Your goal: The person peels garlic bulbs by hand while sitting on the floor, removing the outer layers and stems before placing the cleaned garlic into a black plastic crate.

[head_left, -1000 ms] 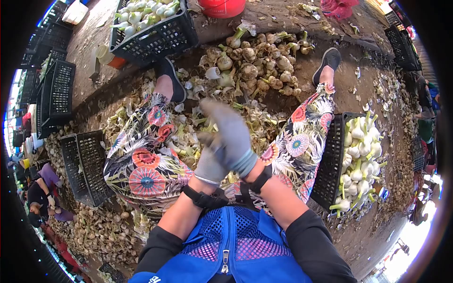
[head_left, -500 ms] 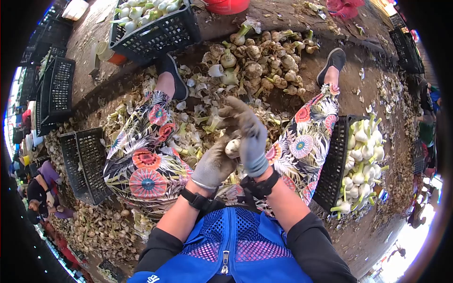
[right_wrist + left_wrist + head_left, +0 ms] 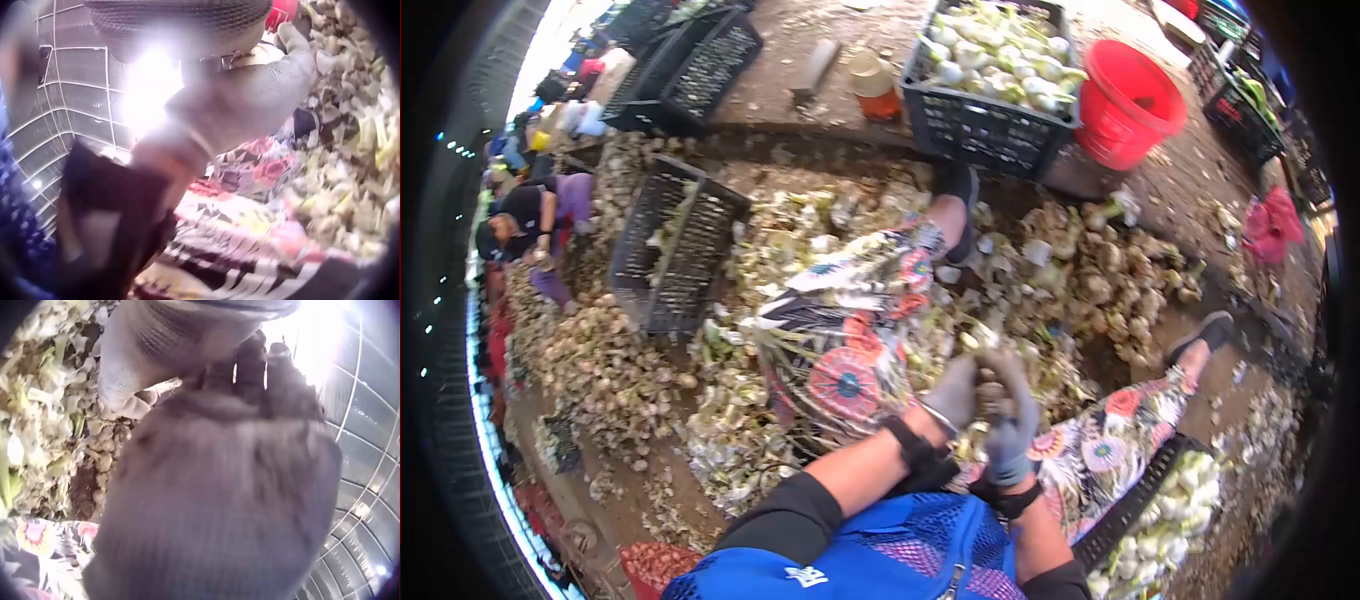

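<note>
Both hands wear grey, soiled gloves and meet over the person's lap, close together in the head view. My left hand (image 3: pixel 953 394) has its fingers curled inward around a garlic bulb, which the gloves nearly hide; a pale patch of the bulb (image 3: pixel 267 55) shows beside the left thumb in the right wrist view. Bent over it from the other side is my right hand (image 3: pixel 1012 418). Its thumb tip (image 3: pixel 128 405) is close to the left fingers in the left wrist view; what its fingers grasp is hidden. Below lie loose garlic skins (image 3: pixel 1055 375).
Beyond the feet spreads a heap of unpeeled garlic (image 3: pixel 1125 285). A black crate of white garlic (image 3: pixel 985 130) stands ahead beside a red bucket (image 3: pixel 1122 125). Another garlic-filled crate (image 3: pixel 1135 505) is by the right leg. A black crate (image 3: pixel 675 250) lies left; another person (image 3: pixel 530 225) sits beyond.
The head view has swung left, so the hands appear farther right. The hands, parted around the bulb half a second ago, are closer together and cover it.
</note>
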`<state>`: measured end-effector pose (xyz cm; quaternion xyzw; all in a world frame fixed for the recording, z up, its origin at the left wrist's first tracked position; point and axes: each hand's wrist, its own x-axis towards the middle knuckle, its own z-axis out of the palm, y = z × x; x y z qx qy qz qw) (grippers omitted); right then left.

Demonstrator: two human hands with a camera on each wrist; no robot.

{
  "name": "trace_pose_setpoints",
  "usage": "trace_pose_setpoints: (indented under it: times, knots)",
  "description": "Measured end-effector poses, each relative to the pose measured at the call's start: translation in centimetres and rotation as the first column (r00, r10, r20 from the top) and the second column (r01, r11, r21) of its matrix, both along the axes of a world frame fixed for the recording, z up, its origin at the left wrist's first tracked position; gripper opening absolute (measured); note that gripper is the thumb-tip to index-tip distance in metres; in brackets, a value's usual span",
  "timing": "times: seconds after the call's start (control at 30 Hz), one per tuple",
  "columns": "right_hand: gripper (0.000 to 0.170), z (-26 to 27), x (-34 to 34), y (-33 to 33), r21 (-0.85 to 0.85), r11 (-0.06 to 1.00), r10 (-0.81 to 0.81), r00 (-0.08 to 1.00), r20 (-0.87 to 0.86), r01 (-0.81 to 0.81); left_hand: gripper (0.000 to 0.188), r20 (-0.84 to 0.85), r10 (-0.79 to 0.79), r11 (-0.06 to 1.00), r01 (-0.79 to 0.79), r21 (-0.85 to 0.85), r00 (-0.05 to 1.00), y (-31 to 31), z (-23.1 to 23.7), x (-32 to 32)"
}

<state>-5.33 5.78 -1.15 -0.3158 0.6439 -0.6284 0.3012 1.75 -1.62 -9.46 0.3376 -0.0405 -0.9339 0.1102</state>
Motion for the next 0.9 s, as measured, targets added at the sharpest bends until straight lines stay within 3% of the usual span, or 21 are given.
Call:
trace_pose_setpoints:
  times: [0.03,0.07,0.1,0.13,0.17,0.23,0.3,0.33,0.37,0.4,0.43,0.47,0.5,0.53,0.57,0.6,0.63,0.7,0.77,0.83,0.9]
  knots:
    - [0.041,-0.3,0.8,0.7,-0.017,1.000,-0.009,1.000,0.016,0.009,0.041,0.100,0.041,0.987,-0.025,-0.158,0.994,-1.9,4.2,-0.8]
    - [0.035,1.1,1.3,1.0,0.089,0.994,-0.078,0.986,0.149,0.065,0.041,0.117,0.049,0.994,-0.037,-0.103,0.992,-3.8,1.1,-1.2]
    - [0.031,0.4,1.0,1.5,0.094,0.988,-0.144,0.930,0.339,0.118,0.036,0.238,0.201,0.668,0.045,-0.743,0.950,-5.2,2.5,-1.6]
    - [0.030,0.1,0.2,1.9,0.130,0.980,-0.185,0.924,0.336,0.149,0.032,-0.115,0.300,0.943,-0.313,-0.112,0.947,-8.6,1.3,-2.6]
    - [0.030,-0.2,-0.7,2.1,0.163,0.970,-0.224,0.916,0.334,0.178,0.025,-0.139,0.277,0.958,-0.284,-0.032,0.951,-11.2,5.3,-4.0]
    - [0.028,-1.4,-3.2,3.2,0.292,0.949,-0.235,0.883,0.407,0.118,0.026,-0.274,0.395,0.866,-0.455,-0.208,0.877,-15.3,13.0,-8.1]
    - [0.031,-5.0,-6.1,4.1,0.268,0.946,-0.278,0.885,0.374,0.184,0.026,-0.358,0.321,0.826,-0.444,-0.347,0.877,-18.6,15.9,-9.8]
    - [0.035,-8.1,-8.6,4.7,0.295,0.932,-0.265,0.950,0.166,0.209,0.026,-0.359,0.319,0.827,-0.443,-0.347,0.877,-18.5,16.1,-10.3]
    - [0.037,-9.0,-11.3,4.1,0.317,0.905,-0.233,0.955,-0.183,0.282,0.025,-0.301,0.336,0.779,-0.443,-0.443,0.892,-18.0,16.3,-10.5]
    - [0.038,-7.2,-13.6,2.8,0.364,0.863,-0.283,0.932,-0.226,0.350,0.025,-0.241,0.362,0.721,-0.434,-0.540,0.901,-17.5,16.3,-10.3]
    - [0.036,-11.9,-17.7,3.9,0.398,0.818,-0.279,0.892,-0.357,0.415,0.023,-0.195,0.310,0.797,-0.366,-0.481,0.931,-16.7,13.9,-9.5]
    - [0.034,-12.2,-20.6,3.4,0.458,0.768,-0.225,0.858,-0.461,0.448,0.017,-0.154,0.157,0.570,-0.217,-0.792,0.976,-15.4,10.3,-8.3]
    - [0.036,-12.7,-22.4,2.6,0.469,0.699,-0.071,0.705,-0.706,0.540,0.016,-0.158,0.077,0.852,-0.147,-0.503,0.984,-14.8,8.9,-7.6]
    - [0.041,-15.2,-24.9,1.6,0.491,0.679,-0.029,0.688,-0.725,0.546,0.017,0.066,0.126,0.665,-0.035,-0.746,0.990,-12.1,5.9,-7.2]
    - [0.042,-15.7,-25.7,0.0,0.628,0.542,0.043,0.727,-0.685,0.559,0.018,0.118,0.126,0.846,-0.044,-0.532,0.985,-10.2,7.3,-7.0]
    - [0.047,-22.5,-29.2,1.1,0.479,0.726,0.023,0.679,-0.734,0.494,0.021,0.149,0.128,0.895,-0.049,-0.442,0.981,-8.3,5.5,-6.8]
    - [0.055,-26.6,-31.9,1.0,0.610,0.677,0.087,0.778,-0.622,0.412,0.024,0.195,-0.037,0.888,0.122,-0.444,0.980,-7.4,5.2,-6.0]
    - [0.057,-25.8,-30.4,-1.1,0.716,0.481,-0.117,0.847,-0.519,0.505,0.025,0.266,-0.057,0.954,0.131,-0.270,0.962,-4.9,5.0,-5.9]
    - [0.061,-26.4,-30.5,-0.8,0.707,0.579,-0.046,0.882,-0.470,0.407,0.019,0.266,-0.146,0.940,0.217,-0.263,0.953,-4.0,4.8,-5.5]
    - [0.052,-25.0,-28.0,-0.5,0.677,0.599,-0.119,0.883,-0.453,0.428,0.037,0.234,-0.238,0.866,0.315,-0.388,0.943,-3.1,2.6,-4.7]
    - [0.048,-21.5,-23.6,0.3,0.463,0.824,-0.111,0.894,-0.434,0.327,0.046,0.122,-0.189,0.776,0.224,-0.589,0.974,-1.6,-2.2,-4.3]
